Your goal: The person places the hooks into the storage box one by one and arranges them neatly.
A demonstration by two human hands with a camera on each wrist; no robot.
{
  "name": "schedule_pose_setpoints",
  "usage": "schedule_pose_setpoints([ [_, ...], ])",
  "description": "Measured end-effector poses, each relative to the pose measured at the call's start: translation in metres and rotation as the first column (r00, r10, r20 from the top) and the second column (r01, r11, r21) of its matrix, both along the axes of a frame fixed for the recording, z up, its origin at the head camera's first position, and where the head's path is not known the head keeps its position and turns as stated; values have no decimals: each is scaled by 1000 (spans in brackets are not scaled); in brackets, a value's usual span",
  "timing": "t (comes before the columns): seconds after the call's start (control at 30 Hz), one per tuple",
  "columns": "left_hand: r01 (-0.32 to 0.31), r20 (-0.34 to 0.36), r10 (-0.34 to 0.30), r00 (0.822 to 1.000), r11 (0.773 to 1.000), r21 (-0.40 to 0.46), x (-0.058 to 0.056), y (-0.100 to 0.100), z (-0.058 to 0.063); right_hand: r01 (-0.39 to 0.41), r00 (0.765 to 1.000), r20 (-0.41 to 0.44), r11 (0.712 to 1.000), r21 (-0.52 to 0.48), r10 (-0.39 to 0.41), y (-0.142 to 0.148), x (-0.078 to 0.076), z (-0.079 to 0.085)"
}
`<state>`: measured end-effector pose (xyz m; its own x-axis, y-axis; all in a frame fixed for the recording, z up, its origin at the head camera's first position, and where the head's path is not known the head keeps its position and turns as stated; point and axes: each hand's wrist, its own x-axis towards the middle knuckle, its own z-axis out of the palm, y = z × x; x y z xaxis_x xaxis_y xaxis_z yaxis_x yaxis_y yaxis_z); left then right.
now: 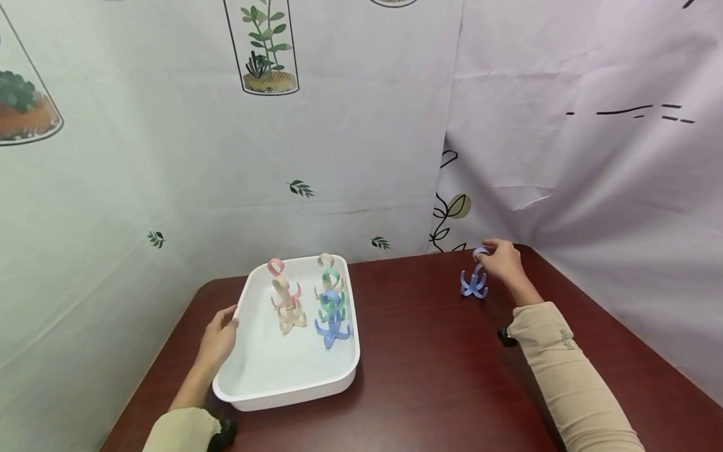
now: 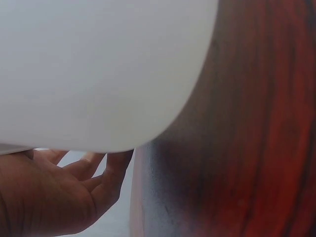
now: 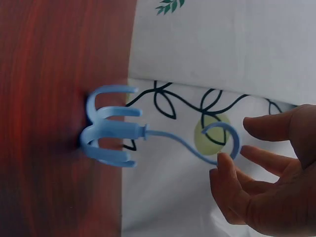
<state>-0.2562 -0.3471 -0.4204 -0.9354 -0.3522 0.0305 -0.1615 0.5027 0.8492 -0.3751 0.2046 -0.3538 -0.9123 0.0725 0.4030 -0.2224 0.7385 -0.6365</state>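
A blue rotating hook (image 1: 473, 285) with several upturned prongs at its base and a curved hook on top stands upright on the table at the right. My right hand (image 1: 503, 260) is at its top: in the right wrist view a finger (image 3: 227, 170) overlaps the hook's loop, while the thumb (image 3: 269, 127) stays apart from it. At the left, my left hand (image 1: 217, 339) rests against the outer side of a white tray (image 1: 282, 402), fingertips right at the rim. In the left wrist view the tray wall hides part of these fingers (image 2: 116, 173).
Inside the tray stand several similar hooks: a pink hook (image 1: 276, 267), a beige hook (image 1: 290, 320), another beige hook (image 1: 326, 258), a green hook (image 1: 331, 276) and a blue hook (image 1: 332, 333). A printed cloth (image 1: 361, 157) hangs behind the dark red table (image 1: 418, 351).
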Motion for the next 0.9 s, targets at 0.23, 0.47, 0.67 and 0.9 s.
schedule_pose_setpoints([
  [0.23,-1,7,1,1000,1000,6,0,-1,-1,18,1000,-10,998,-64,-18,4,-5,-8],
  [0.47,-5,2,5,1000,1000,11,-3,-1,-1,27,998,-49,997,-69,-30,6,-9,-13],
  [0.67,0,-1,0,1000,1000,11,-3,0,0,41,997,-65,997,-64,-45,1,-4,-7],
  [0.9,-4,0,4,1000,1000,9,-3,-1,-1,10,994,-111,997,-75,-18,-22,6,16],
])
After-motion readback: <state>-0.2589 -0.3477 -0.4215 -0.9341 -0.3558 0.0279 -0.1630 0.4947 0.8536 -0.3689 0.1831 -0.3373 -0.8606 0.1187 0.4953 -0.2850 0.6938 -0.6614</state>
